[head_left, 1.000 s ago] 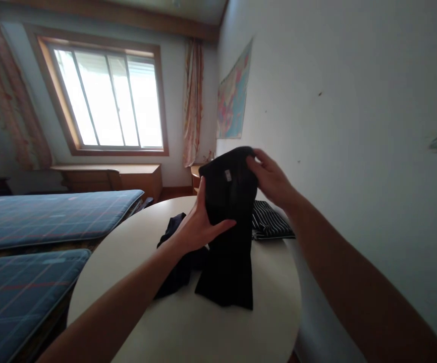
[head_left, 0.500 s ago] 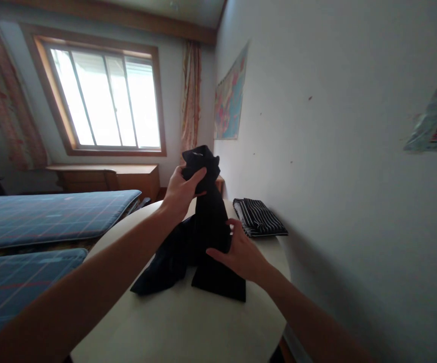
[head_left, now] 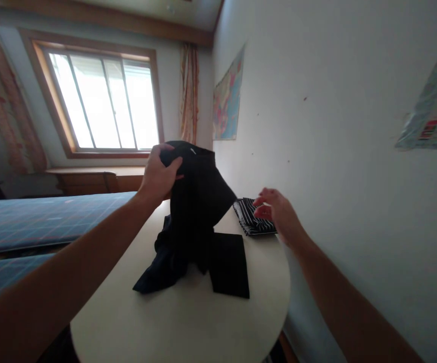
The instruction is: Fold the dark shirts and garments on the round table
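Note:
My left hand (head_left: 160,171) is closed on the top edge of a black garment (head_left: 198,201), with the thumb in front. A small white mark shows near that edge. The garment hangs upright over the table, and a flared part sticks out to its right; I cannot tell its exact kind. Dark navy cloth (head_left: 158,272) lies at its lower left, and a flat black cloth panel (head_left: 229,264) at its lower right; whether these belong to it is unclear. My right hand (head_left: 277,212) is apart from the garment, open with loosely bent fingers, in front of a folded black-and-white striped cloth (head_left: 247,217).
Everything lies on a round white table (head_left: 188,322). A white wall (head_left: 335,201) rises close on the right. Beds with blue plaid mattresses (head_left: 52,217) stand to the left. A wooden desk (head_left: 86,179) is under the window (head_left: 105,101).
My right hand has let go of the black garment and moved right and up. My left hand has shifted left with the garment, which has spread wider.

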`<action>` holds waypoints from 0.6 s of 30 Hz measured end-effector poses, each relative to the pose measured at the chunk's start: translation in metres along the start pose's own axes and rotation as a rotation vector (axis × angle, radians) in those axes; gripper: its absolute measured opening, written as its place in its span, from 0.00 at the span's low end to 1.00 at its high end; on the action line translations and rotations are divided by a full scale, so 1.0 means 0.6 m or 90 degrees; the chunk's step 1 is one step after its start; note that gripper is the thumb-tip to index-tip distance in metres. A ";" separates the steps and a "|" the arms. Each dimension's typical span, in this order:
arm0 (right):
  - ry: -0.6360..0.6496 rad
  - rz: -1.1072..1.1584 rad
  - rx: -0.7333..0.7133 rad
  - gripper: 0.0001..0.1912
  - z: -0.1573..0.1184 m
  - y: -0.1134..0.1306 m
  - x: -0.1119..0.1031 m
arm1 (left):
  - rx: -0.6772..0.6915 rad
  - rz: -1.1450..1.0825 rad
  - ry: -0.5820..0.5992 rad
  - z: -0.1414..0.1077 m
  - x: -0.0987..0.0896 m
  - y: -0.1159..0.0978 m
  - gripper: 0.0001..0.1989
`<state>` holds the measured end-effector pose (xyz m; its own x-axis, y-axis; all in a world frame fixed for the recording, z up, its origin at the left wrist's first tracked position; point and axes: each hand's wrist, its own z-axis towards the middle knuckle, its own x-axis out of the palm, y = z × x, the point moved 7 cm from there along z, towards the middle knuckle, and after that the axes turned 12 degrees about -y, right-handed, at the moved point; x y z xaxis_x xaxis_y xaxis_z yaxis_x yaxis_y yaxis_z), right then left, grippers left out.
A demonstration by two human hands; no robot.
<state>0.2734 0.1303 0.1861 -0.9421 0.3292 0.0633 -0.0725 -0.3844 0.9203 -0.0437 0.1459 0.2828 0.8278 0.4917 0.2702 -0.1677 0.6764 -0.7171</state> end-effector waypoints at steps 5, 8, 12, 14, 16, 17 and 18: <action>0.376 -0.245 0.021 0.30 -0.134 -0.082 0.098 | -0.021 0.024 0.074 -0.039 0.029 -0.006 0.16; 0.451 -0.259 0.089 0.32 -0.187 -0.127 0.132 | -0.054 0.003 0.126 -0.059 0.047 -0.013 0.15; 0.432 -0.165 0.234 0.28 -0.198 -0.150 0.157 | -0.084 -0.032 0.223 -0.085 0.066 -0.023 0.15; 0.361 -0.113 0.259 0.27 -0.176 -0.147 0.152 | -0.068 -0.026 0.232 -0.086 0.063 -0.024 0.15; 0.276 -0.061 0.241 0.26 -0.140 -0.135 0.132 | -0.033 0.008 0.183 -0.072 0.047 -0.020 0.15; 0.236 -0.038 0.222 0.25 -0.119 -0.125 0.117 | -0.012 0.030 0.145 -0.060 0.035 -0.017 0.15; 0.195 -0.015 0.194 0.24 -0.096 -0.111 0.100 | 0.010 0.054 0.106 -0.048 0.022 -0.013 0.15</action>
<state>0.2029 0.1260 0.1063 -0.9983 0.0459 -0.0347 -0.0388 -0.0920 0.9950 -0.0162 0.1312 0.2735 0.8874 0.4505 0.0984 -0.2474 0.6453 -0.7228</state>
